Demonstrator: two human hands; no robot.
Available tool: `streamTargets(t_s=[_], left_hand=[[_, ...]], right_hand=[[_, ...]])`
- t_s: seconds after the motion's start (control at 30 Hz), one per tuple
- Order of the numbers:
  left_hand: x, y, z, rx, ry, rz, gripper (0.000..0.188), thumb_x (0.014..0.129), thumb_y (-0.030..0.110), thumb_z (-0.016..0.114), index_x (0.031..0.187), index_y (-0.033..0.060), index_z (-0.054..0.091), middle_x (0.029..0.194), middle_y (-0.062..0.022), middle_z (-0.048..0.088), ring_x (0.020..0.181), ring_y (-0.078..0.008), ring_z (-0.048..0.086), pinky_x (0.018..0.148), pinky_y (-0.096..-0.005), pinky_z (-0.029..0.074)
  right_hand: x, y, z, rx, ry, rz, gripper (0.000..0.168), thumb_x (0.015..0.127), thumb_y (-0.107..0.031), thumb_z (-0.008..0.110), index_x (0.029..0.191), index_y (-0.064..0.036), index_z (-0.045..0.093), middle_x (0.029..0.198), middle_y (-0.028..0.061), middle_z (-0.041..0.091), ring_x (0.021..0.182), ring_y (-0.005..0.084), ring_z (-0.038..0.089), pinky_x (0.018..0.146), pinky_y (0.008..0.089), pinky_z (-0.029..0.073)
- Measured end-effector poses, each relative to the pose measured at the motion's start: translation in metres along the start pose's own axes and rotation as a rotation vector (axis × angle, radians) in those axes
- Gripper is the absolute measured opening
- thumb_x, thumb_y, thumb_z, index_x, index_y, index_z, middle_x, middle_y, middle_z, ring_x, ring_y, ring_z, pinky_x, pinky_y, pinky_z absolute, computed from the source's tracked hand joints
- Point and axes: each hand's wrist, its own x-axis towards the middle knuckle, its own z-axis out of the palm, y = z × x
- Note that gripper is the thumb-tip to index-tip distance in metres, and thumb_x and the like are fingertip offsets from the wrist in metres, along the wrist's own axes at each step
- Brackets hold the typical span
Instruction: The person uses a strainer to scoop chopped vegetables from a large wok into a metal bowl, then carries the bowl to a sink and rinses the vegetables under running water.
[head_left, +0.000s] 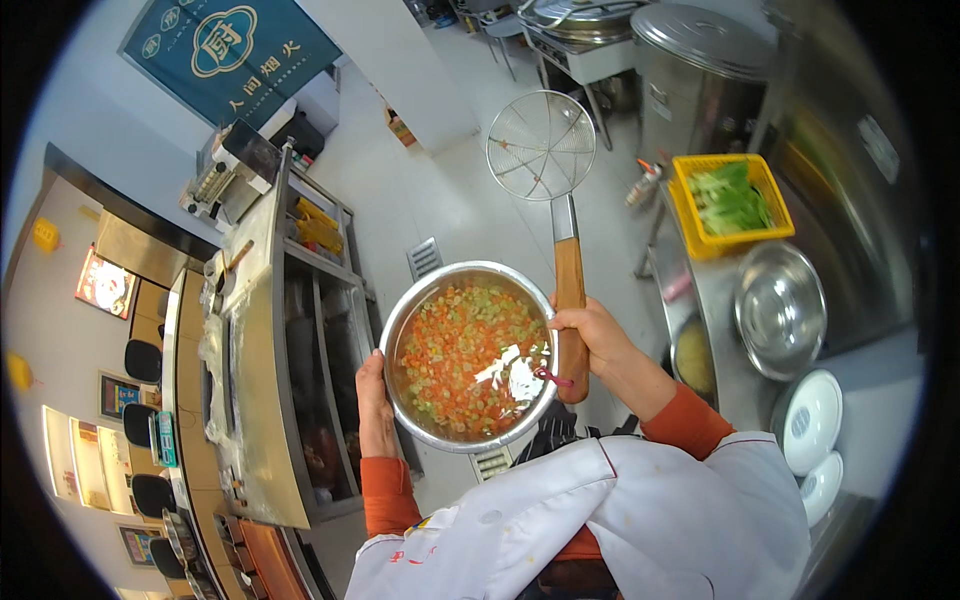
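Observation:
Between my hands is a round stainless steel pot (466, 444) of diced vegetables in liquid (465, 352), orange and pale green pieces floating at the top. My left hand (373, 390) grips the pot's left side, its thumb near the rim. At the right rim, my right hand (596, 335) holds the wooden handle of a wire spider strainer (541, 146) and also bears against the pot; its fingers are partly hidden behind the handle. The strainer's mesh basket points away from me, with a few small bits stuck to it. A pink loop hangs from the handle's end.
At right, a steel counter (709, 322) carries a yellow basket (739, 241) of leafy greens, a steel bowl (780, 307) and white dishes (814, 420). Beyond stands a large lidded steel drum (701, 82). A long steel worktable (262, 420) runs along my left. Drain grates (425, 259) are set into the floor.

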Motion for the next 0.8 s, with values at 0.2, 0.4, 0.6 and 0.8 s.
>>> streamTargets(t_s=[0.2, 0.4, 0.6, 0.8], left_hand=[[0.145, 0.043, 0.043, 0.028, 0.037, 0.053, 0.029, 0.098, 0.026, 0.048, 0.096, 0.0014, 0.063, 0.089, -0.0052, 0.065, 0.078, -0.0132, 0.06, 0.07, -0.03, 0.05], [0.31, 0.11, 0.119, 0.029, -0.04, 0.003, 0.029, 0.099, 0.025, 0.046, 0.09, 0.0021, 0.061, 0.083, -0.0031, 0.063, 0.072, -0.0121, 0.059, 0.067, -0.0284, 0.05], [0.475, 0.167, 0.212, 0.038, -0.121, 0.031, 0.028, 0.098, 0.027, 0.049, 0.093, 0.0019, 0.061, 0.086, -0.0058, 0.063, 0.078, -0.0155, 0.06, 0.07, -0.0317, 0.051], [0.637, 0.21, 0.295, -0.02, -0.123, -0.006, 0.03, 0.098, 0.028, 0.05, 0.101, 0.0003, 0.062, 0.097, -0.0081, 0.065, 0.082, -0.0174, 0.061, 0.073, -0.0322, 0.051]], right_hand=[[0.14, -0.061, 0.033, -0.036, 0.041, 0.029, 0.03, 0.07, -0.001, 0.063, 0.098, -0.005, 0.054, 0.086, 0.0049, 0.055, 0.082, 0.0175, 0.056, 0.074, 0.031, 0.047], [0.291, -0.135, 0.045, 0.076, 0.004, -0.007, 0.029, 0.071, 0.0, 0.062, 0.098, -0.005, 0.054, 0.087, 0.0046, 0.054, 0.084, 0.0171, 0.055, 0.077, 0.0292, 0.045], [0.443, -0.229, 0.063, 0.048, 0.068, -0.048, 0.028, 0.072, 0.001, 0.061, 0.099, -0.004, 0.054, 0.087, 0.0044, 0.053, 0.084, 0.0165, 0.055, 0.076, 0.0295, 0.045], [0.609, -0.331, 0.07, 0.024, 0.006, -0.084, 0.03, 0.071, -0.002, 0.062, 0.1, -0.004, 0.054, 0.088, 0.0042, 0.054, 0.084, 0.0155, 0.055, 0.076, 0.0277, 0.044]])
